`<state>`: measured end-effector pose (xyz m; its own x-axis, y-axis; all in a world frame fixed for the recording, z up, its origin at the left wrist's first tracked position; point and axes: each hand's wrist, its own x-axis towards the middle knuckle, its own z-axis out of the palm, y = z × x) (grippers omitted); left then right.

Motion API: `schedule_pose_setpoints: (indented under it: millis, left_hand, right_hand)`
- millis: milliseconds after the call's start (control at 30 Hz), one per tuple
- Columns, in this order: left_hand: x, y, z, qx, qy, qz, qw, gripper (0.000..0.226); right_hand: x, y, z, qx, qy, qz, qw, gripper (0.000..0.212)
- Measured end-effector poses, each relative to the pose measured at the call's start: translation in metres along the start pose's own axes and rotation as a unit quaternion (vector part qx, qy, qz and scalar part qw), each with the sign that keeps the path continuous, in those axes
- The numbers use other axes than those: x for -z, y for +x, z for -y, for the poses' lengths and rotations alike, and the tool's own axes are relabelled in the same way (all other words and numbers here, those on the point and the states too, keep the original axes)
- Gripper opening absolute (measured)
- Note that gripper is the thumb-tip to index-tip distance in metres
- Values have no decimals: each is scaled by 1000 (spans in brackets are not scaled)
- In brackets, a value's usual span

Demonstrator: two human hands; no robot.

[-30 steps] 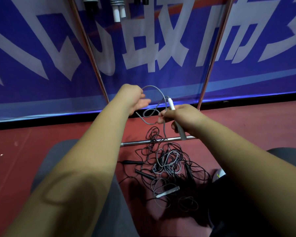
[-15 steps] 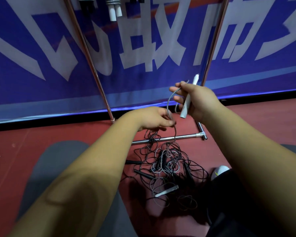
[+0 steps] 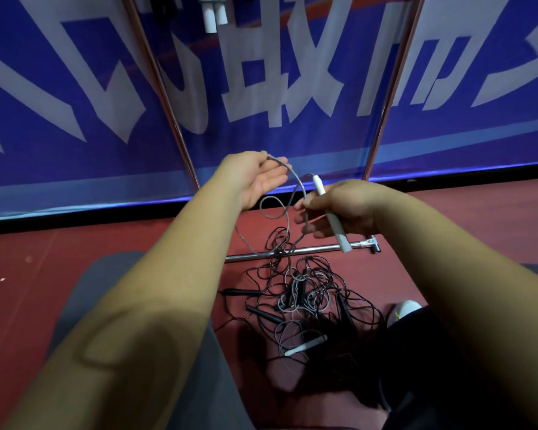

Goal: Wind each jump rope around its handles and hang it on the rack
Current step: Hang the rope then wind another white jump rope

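Tangled pile of ropes (image 3: 305, 299) on the floor. Above it, the right hand (image 3: 342, 206) grips a tilted white handle (image 3: 339, 234), and the left hand (image 3: 255, 178) pinches its looping grey rope (image 3: 292, 176). Since before, the left hand has risen and the right has dropped. The rack (image 3: 308, 250) stands behind.

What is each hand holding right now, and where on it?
The right hand grips the white handle around its middle. The left hand pinches the grey cord at its fingertips, a short way from that handle.
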<state>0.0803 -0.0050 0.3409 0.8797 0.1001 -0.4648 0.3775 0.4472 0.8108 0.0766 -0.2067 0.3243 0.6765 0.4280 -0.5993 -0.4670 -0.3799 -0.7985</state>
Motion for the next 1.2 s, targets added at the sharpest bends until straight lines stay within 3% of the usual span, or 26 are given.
schedule_pose_setpoints:
  millis: [133,233,300,333,500,567,633,700,767,867,933,1033,1133,1200]
  left_hand:
    - [2,-2,6,10,196,8,981,27]
    - [2,-7,21,17,440,122,889,37]
    - [2,-11,33,58,508,200,836,39]
    - [2,-13,39,85,513,217,826,36]
    - [-1,-12,45,118,463,189,858,21]
    - [-6,-15,38,89,418,152,891,17]
    - [-12,-14,29,47,306,100,945,13]
    - [-15,-12,18,11,170,62,983,12]
    - [-13,-6,10,-14,61,40,997,16]
    - [-5,0,3,-30,-25,13,999,14]
    - [-1,4,0,-36,-53,-4,998,16]
    - [5,9,-1,-18,-29,-29,999,25]
    - [6,1,4,29,137,-23,990,27]
    - [2,-9,11,49,270,29,961,29]
  right_hand:
    - [-1,-2,9,61,101,-102,988,15]
    - [-2,0,19,121,238,-136,954,10]
    - [2,1,22,140,311,-145,929,11]
    - [4,3,23,144,343,-149,916,12]
    - [17,7,21,141,432,-181,872,14]
    - [21,11,18,88,374,-202,901,16]
    - [25,14,8,3,217,-196,956,22]
    - [23,14,-3,-54,50,-130,989,26]
    - [15,13,-10,-65,-39,-37,996,30]
    - [4,12,-12,-45,-28,56,997,26]
    - [0,11,-10,-26,7,69,997,23]
    - [-2,8,-5,5,28,14,1000,24]
    - [-3,7,4,49,102,-68,991,21]
    - [-3,8,10,72,178,-97,977,19]
